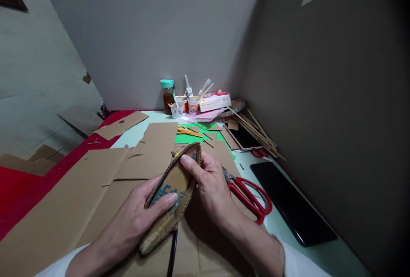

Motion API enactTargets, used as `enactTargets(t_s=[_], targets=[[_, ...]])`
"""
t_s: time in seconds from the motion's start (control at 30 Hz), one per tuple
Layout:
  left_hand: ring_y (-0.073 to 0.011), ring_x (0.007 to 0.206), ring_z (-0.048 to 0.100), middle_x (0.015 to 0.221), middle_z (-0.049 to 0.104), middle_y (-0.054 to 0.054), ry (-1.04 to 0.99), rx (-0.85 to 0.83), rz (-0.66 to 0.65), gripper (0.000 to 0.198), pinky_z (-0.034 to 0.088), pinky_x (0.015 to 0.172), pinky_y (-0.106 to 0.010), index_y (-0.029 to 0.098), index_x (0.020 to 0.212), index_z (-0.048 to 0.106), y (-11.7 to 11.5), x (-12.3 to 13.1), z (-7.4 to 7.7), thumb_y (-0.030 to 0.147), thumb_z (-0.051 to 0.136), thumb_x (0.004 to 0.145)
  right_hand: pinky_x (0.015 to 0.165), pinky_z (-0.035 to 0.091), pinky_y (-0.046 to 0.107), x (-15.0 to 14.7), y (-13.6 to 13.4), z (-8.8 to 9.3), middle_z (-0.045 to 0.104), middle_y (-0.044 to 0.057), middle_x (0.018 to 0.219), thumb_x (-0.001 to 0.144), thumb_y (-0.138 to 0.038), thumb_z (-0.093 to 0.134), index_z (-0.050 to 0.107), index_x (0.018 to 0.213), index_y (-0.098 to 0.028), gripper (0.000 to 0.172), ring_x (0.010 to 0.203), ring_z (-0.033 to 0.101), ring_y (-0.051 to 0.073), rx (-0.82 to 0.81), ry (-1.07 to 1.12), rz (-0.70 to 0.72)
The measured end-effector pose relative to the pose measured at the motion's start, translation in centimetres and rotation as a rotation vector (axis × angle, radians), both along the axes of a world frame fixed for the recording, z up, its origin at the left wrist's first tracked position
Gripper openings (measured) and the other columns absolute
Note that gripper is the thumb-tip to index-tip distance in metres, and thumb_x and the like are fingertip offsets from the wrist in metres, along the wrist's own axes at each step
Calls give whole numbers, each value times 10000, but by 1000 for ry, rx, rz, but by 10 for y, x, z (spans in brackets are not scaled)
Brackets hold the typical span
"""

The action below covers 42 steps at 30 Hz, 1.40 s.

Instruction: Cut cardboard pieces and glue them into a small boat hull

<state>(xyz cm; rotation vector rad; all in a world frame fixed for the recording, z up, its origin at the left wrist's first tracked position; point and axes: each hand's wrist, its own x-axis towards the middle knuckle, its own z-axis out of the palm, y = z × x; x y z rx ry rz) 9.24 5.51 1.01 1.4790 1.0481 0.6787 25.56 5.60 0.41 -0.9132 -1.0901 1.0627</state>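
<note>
A boat-shaped piece of cardboard [177,178] with raised side walls and blue print inside is held tilted between both hands. My left hand [141,215] wraps round its lower left side, the thumb lying over the inner floor. On the upper right, my right hand [213,183] pinches the wall near the pointed end, with its thumb inside. Most fingers of both hands are hidden behind the cardboard. Beneath it a thin black rod [173,253] shows in part. Red-handled scissors [251,198] lie just right of my right hand.
Large cardboard sheets [96,183] cover the table's left and middle. Orange scissors [188,131] rest on a green mat [184,138]. A black phone-like slab [291,204], wooden sticks [256,134] and a tablet [243,136] lie right. Cups [194,105] and a teal-lidded jar [167,97] stand behind.
</note>
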Motion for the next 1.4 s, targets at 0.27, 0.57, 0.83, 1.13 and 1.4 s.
enactTargets(t_s=[0.27,0.57,0.83,1.13,1.4], targets=[[-190,606,526,609,624,-4,148,215,62,277,437,570,-262,193,617,677,4,0,5,418,742,765,749,467,235,-1,-7,10,690,-33,799,923,-202,584,716,835,-210,159,795,618,157,96,-228,14],[-201,680,591,709,692,-18,36,83,112,284,478,627,-275,169,754,737,5,-4,8,452,750,785,845,496,290,-4,-10,8,716,16,1025,967,-338,590,639,1091,-239,166,977,652,192,27,-238,19],[-205,623,686,744,771,-27,-442,-52,416,275,553,634,-308,149,942,743,20,-7,5,378,781,796,741,560,296,-3,-7,-4,714,75,1105,977,-500,553,623,1091,-235,297,960,691,215,-52,-190,-31],[-291,824,729,852,799,-72,-305,202,682,442,565,723,-339,121,992,757,35,-28,5,484,797,744,706,544,296,0,-11,-3,758,61,929,1012,-410,466,639,975,-233,250,828,738,213,65,-619,-52],[-234,645,690,750,778,-71,-297,169,785,434,541,619,-323,84,920,759,66,-72,-6,448,846,700,481,478,294,30,3,-27,748,22,671,1029,-452,417,610,957,-266,278,565,740,255,129,-1252,-99]])
